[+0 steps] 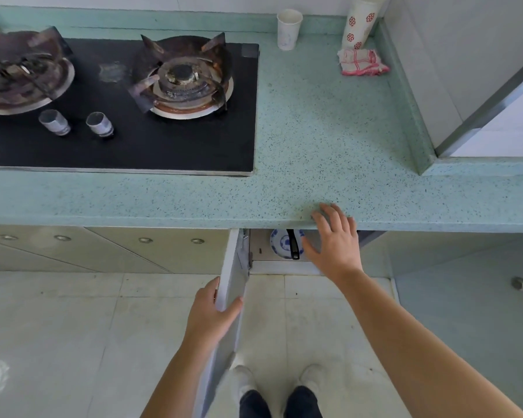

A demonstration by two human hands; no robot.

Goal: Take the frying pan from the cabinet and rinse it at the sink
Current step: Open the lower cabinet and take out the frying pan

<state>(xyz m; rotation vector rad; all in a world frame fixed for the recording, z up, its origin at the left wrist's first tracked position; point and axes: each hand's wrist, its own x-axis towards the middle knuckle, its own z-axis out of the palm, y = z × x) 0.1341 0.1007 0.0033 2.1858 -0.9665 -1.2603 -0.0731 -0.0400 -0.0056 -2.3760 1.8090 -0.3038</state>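
Observation:
Under the green speckled counter [314,140] a cabinet stands open. Its left door [234,285] is swung out toward me, and my left hand [213,315] grips the door's outer edge. Inside the opening a black frying pan handle [293,244] hangs down in front of a blue-and-white plate [280,244]; the pan's body is hidden under the counter. My right hand [334,241] is spread with straight fingers in front of the opening, just right of the handle and apart from it, its fingertips near the counter's front edge.
A black two-burner gas hob [127,146] fills the counter's left. A paper cup [289,28], a stack of patterned cups [358,24] and a red-and-white cloth [361,63] sit at the back right. The cabinet's right door [465,297] also stands open. My feet [278,384] stand on a tiled floor.

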